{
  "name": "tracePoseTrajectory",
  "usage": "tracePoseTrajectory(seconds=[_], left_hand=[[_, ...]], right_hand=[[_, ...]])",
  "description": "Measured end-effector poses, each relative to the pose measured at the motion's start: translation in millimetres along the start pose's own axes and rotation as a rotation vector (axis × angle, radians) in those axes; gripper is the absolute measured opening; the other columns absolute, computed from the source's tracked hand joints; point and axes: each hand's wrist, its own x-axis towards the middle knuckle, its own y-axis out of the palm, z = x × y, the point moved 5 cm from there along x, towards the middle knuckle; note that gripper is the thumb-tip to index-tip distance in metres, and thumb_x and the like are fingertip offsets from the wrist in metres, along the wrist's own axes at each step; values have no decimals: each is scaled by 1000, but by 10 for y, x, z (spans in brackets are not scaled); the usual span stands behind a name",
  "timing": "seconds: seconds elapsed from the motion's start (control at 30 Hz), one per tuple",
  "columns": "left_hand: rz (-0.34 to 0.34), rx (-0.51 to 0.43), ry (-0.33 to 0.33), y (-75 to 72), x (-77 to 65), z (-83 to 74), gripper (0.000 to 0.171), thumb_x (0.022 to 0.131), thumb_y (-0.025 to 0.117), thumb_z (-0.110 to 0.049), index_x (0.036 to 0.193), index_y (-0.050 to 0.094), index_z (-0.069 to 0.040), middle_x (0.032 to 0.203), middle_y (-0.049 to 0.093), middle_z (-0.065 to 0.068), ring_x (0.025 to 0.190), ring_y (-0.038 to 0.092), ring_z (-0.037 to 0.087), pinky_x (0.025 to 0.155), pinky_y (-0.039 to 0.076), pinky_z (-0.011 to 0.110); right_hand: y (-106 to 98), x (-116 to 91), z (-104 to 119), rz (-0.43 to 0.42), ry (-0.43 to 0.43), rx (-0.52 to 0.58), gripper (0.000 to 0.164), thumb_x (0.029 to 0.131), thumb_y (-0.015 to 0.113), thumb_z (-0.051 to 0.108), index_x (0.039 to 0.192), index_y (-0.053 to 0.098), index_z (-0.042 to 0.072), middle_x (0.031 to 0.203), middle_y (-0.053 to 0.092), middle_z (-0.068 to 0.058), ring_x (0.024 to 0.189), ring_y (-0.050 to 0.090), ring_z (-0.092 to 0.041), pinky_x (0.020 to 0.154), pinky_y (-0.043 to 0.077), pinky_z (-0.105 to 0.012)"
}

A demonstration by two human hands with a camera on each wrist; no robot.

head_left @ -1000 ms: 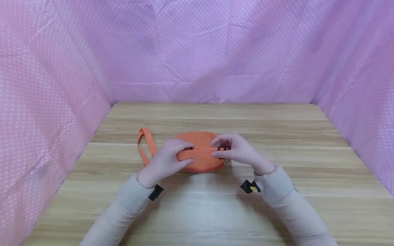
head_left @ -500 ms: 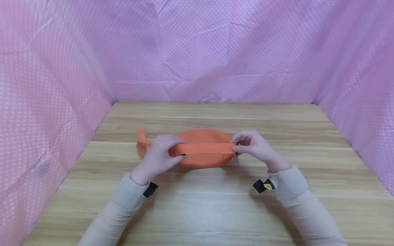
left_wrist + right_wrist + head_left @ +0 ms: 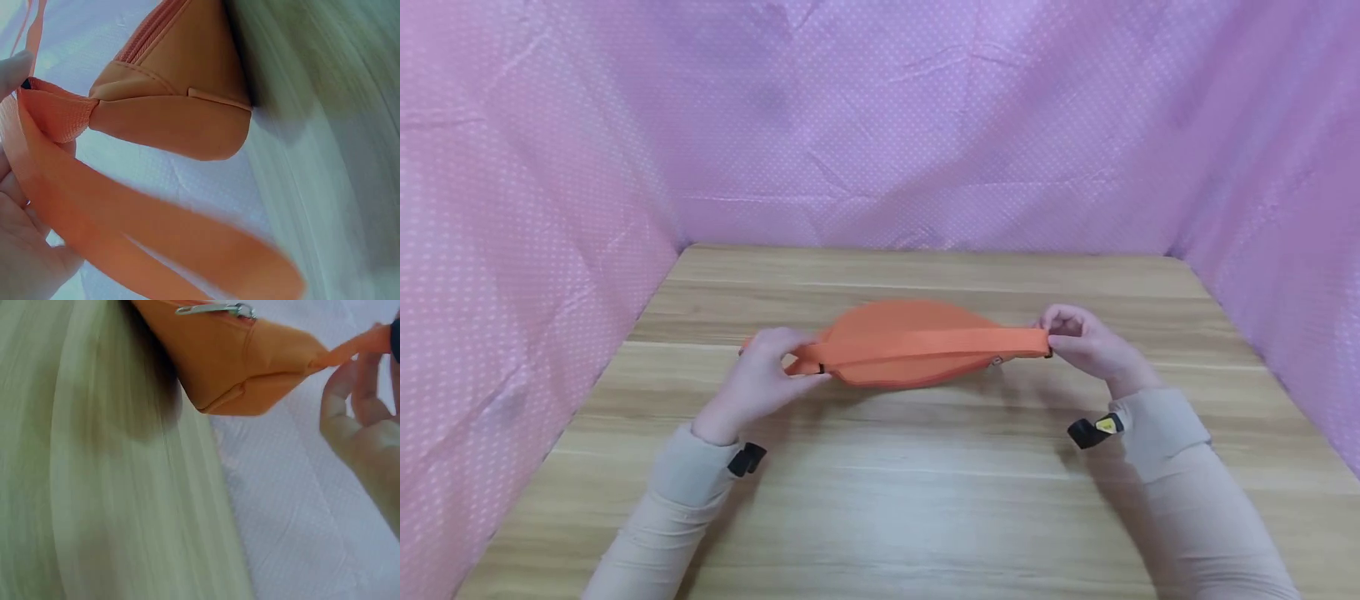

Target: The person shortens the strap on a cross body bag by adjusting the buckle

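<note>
An orange waist bag (image 3: 910, 321) stretches between both hands over the middle of the table, its strap (image 3: 940, 342) running across its near side. My left hand (image 3: 752, 379) pinches the strap at the bag's left end, beside a black buckle (image 3: 822, 368). In the left wrist view a loose strap loop (image 3: 156, 231) hangs from that hand. On the right, my right hand (image 3: 1093, 346) pinches the strap's end at another dark buckle (image 3: 1049, 352). A silver zipper pull (image 3: 215, 309) shows near the bag's right end in the right wrist view.
The wooden table (image 3: 880, 517) spreads out under the arms. Pink dotted cloth (image 3: 880, 125) rises behind it and at both sides. Each wrist carries a small black camera mount (image 3: 747, 459).
My hands have moved apart, the right hand far to the right and slightly away. The strap is drawn out longer, and the bag has tipped up. The loose loop on the left has pulled in.
</note>
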Motion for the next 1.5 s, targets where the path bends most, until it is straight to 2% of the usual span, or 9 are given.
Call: tracePoseTrajectory(seconds=[0.13,0.23,0.47,0.6,0.8,1.0,1.13,1.3,1.5], left_hand=[[-53,13,-44,-53,-17,80,27,67,85,-11,89,72,-5,86,71,6,82,65,22,80,48,39],[-56,5,-93,-86,-36,132,28,67,84,-10,92,72,-4,89,71,7,86,64,24,83,47,41],[-11,-1,-120,-95,-54,170,28,70,83,-11,95,72,-4,91,71,7,88,64,23,84,48,41],[-1,-5,-89,-82,-51,160,29,69,83,-9,96,72,-4,91,72,6,87,65,22,82,49,39],[28,-22,-66,-55,-41,146,32,69,83,-5,98,72,-3,92,71,5,84,64,18,75,53,35],[69,-52,-100,-38,-57,157,31,71,80,-2,100,71,-1,96,71,8,86,63,19,73,55,35],[86,-66,-125,-28,-74,186,32,72,80,-2,102,70,-2,99,70,9,90,62,21,75,56,36],[83,-30,-105,-28,-80,219,31,71,82,-8,99,71,-5,97,71,5,90,63,20,78,53,38],[120,-54,-122,-14,-74,246,32,71,82,-9,101,72,-6,97,71,5,90,63,19,77,54,40]], right_hand=[[-153,-158,15,-33,-41,145,29,95,35,-12,110,56,2,112,65,-7,101,61,-15,87,47,-24],[-257,-267,33,-112,-9,98,36,92,34,-17,115,55,1,106,66,-6,95,62,-13,83,48,-23],[-286,-273,-14,-339,513,-699,22,83,67,0,103,64,8,81,64,11,73,57,-3,66,47,-19],[-190,-180,-20,-270,674,-833,15,83,70,14,92,66,2,68,59,8,62,51,-6,60,43,-23],[-80,-78,6,-81,537,-744,8,83,64,0,77,61,4,69,55,12,59,48,-2,54,42,-24],[-15,-46,17,-3,423,-656,17,88,58,-4,74,53,4,76,51,7,77,50,-8,71,42,-24],[-25,-70,13,-54,461,-716,13,92,55,0,79,56,2,84,58,11,86,55,-4,78,42,-18],[-79,-143,0,-160,570,-807,11,93,56,6,84,59,0,71,56,13,65,49,-2,62,43,-23],[-27,-180,-17,-111,594,-831,14,90,62,6,97,67,-5,74,63,14,63,52,-1,57,46,-23]])
